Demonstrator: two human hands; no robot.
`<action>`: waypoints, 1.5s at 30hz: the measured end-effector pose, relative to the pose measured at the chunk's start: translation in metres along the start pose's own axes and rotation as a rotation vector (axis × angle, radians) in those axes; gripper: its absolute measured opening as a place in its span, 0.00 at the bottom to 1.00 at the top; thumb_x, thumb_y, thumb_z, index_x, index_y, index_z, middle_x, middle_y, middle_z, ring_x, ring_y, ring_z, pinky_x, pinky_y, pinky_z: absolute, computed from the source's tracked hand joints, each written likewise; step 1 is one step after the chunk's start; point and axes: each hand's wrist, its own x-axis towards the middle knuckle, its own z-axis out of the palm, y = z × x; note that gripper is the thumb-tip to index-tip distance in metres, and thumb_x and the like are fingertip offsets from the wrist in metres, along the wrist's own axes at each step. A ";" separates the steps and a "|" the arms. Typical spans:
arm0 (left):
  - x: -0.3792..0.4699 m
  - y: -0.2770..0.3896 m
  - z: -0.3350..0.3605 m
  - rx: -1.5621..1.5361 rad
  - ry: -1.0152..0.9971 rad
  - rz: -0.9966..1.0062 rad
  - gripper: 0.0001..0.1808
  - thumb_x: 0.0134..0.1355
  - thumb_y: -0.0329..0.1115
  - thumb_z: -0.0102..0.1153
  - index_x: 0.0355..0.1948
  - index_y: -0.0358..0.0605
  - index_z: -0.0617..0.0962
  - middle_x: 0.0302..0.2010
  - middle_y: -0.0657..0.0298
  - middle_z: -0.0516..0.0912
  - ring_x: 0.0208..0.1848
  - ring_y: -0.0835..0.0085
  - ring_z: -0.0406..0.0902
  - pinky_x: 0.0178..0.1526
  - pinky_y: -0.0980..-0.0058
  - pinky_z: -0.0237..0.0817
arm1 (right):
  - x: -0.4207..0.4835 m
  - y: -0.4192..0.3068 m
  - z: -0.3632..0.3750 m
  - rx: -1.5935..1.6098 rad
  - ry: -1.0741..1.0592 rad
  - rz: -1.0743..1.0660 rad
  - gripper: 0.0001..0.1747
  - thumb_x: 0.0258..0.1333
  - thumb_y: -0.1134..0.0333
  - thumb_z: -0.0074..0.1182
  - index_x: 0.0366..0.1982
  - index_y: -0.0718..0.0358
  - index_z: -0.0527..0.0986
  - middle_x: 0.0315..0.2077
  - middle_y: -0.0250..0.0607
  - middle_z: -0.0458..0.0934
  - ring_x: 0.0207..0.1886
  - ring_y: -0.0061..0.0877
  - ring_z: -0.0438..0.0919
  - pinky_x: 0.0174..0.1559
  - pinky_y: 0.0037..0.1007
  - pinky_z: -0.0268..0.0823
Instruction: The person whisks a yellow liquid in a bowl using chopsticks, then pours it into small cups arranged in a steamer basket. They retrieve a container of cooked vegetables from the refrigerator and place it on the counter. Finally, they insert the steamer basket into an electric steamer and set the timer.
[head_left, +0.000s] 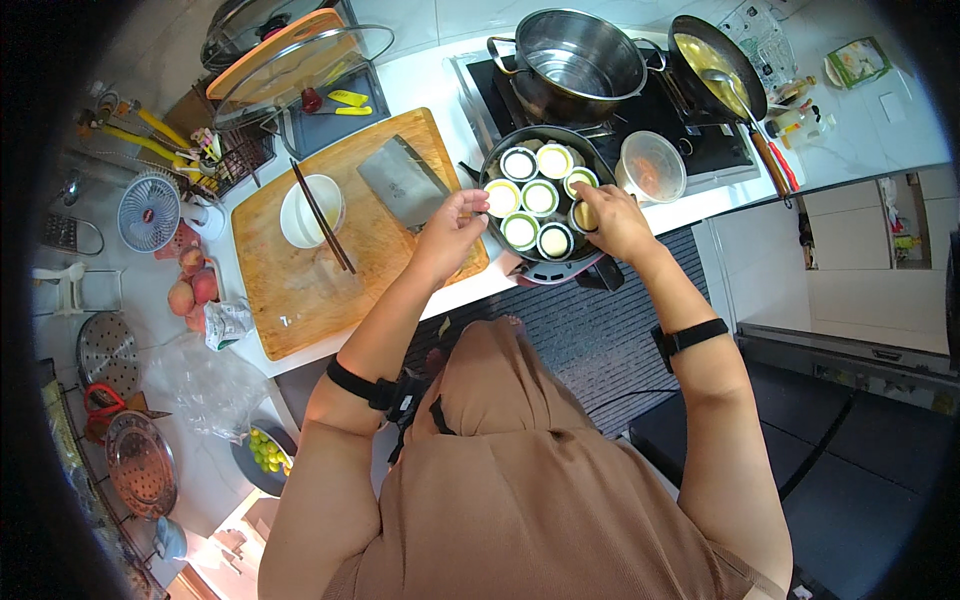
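Observation:
In front of me a round dark basket with a black handle holds several small round cups. A cup at its centre has a pale filling, like the others, and some rims look green or yellow. My right hand reaches over the basket's right side, with its fingers on a small cup that is partly covered by them. At the left rim is my left hand, thumb and fingers apart and nothing between them. Its fingertips are beside a yellow-rimmed cup.
Left of the basket, a wooden cutting board carries a cleaver and a white bowl with chopsticks across it. Behind stand a steel pot and a frying pan. A plastic tub sits to the right.

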 end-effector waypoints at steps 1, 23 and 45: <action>0.000 0.001 0.001 0.009 0.005 -0.013 0.19 0.63 0.29 0.55 0.56 0.41 0.74 0.51 0.62 0.79 0.41 0.78 0.74 0.49 0.77 0.67 | 0.002 0.000 0.001 -0.004 -0.016 0.003 0.45 0.33 0.77 0.69 0.59 0.53 0.66 0.48 0.41 0.79 0.56 0.41 0.72 0.59 0.40 0.64; -0.010 -0.002 -0.003 0.020 0.025 -0.052 0.19 0.64 0.30 0.54 0.56 0.44 0.73 0.51 0.65 0.78 0.44 0.78 0.74 0.49 0.76 0.66 | 0.019 0.003 0.016 -0.247 -0.050 -0.211 0.11 0.49 0.72 0.55 0.38 0.55 0.76 0.40 0.32 0.82 0.51 0.33 0.74 0.54 0.37 0.62; -0.015 0.004 -0.006 0.012 0.040 -0.057 0.20 0.63 0.28 0.55 0.57 0.41 0.73 0.51 0.62 0.78 0.45 0.78 0.75 0.51 0.77 0.67 | 0.026 0.002 0.023 -0.427 -0.101 -0.231 0.12 0.53 0.68 0.53 0.40 0.53 0.77 0.39 0.28 0.82 0.50 0.29 0.75 0.52 0.37 0.63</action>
